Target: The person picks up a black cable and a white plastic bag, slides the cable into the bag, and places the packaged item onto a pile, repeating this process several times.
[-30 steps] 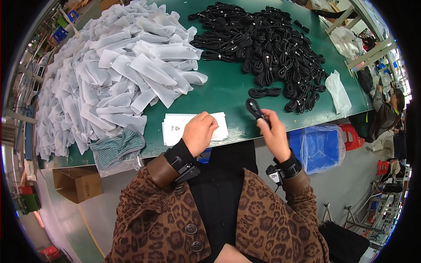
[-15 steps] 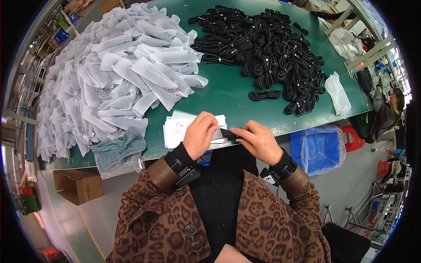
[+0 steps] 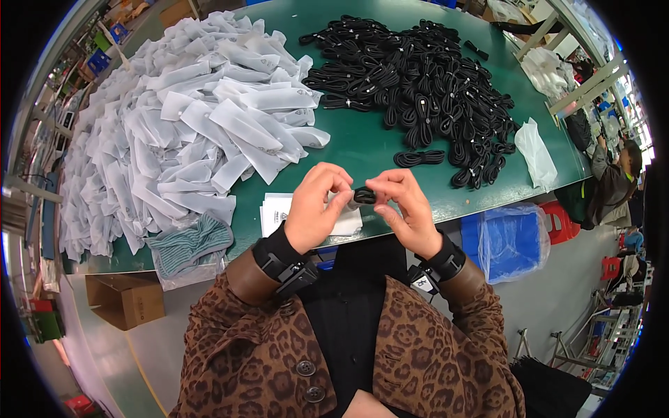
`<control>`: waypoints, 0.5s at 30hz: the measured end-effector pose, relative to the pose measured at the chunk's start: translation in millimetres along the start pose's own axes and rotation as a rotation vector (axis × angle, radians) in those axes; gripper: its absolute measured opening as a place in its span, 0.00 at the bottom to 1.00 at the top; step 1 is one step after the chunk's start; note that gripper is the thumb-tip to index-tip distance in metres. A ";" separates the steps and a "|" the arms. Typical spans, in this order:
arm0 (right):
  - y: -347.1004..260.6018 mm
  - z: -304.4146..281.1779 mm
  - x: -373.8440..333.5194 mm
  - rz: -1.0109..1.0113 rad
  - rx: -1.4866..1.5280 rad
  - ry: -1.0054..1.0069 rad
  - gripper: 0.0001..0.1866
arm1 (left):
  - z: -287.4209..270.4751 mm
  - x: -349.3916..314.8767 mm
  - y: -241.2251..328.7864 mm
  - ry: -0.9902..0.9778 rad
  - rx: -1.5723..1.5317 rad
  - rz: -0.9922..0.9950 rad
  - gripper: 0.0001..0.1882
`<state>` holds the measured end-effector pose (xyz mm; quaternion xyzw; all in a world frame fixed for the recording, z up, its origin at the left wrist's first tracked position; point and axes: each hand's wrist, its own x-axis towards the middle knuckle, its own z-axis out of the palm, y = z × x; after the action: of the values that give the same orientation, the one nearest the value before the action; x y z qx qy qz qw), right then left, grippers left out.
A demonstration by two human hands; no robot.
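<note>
Between my two hands, just above the table's near edge, is a coiled black cable (image 3: 364,196). My left hand (image 3: 317,209) pinches a translucent white bag (image 3: 352,202) at the cable's left end; most of this bag is hidden behind the fingers. My right hand (image 3: 408,209) has its fingertips on the cable's right end, with the thumb bent below. Under the hands lies a stack of flat white bags (image 3: 277,212) with dark print. Farther off, a large heap of black coiled cables (image 3: 418,83) lies at the right, and one separate cable coil (image 3: 419,158) rests nearer.
A big pile of filled translucent bags (image 3: 188,118) covers the table's left side. A teal striped cloth (image 3: 191,244) lies at the near left edge. A white plastic bag (image 3: 535,153) is at the right. Below stand a blue lined bin (image 3: 502,240) and a cardboard box (image 3: 125,299).
Both hands have risen slightly away from me, off the bag stack. The cable, seen lengthwise before, now shows its looped end between the fingers.
</note>
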<state>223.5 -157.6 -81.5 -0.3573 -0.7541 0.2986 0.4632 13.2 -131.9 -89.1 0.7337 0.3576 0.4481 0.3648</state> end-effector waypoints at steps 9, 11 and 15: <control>21.9 -35.4 11.6 0.119 -0.369 0.145 0.18 | -43.3 38.9 11.2 -0.028 -0.425 -0.160 0.05; 49.9 -53.4 8.0 0.051 -0.646 0.175 0.19 | -45.1 41.7 13.2 -0.011 -0.338 -0.032 0.05; 83.3 -71.9 -12.6 0.027 -1.034 0.087 0.23 | -46.4 44.8 13.3 0.097 -0.320 0.013 0.08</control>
<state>314.8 -112.1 -124.5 -0.5614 -0.7783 -0.1224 0.2532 -11.5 -90.2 -44.5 0.6459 0.2942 0.5365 0.4565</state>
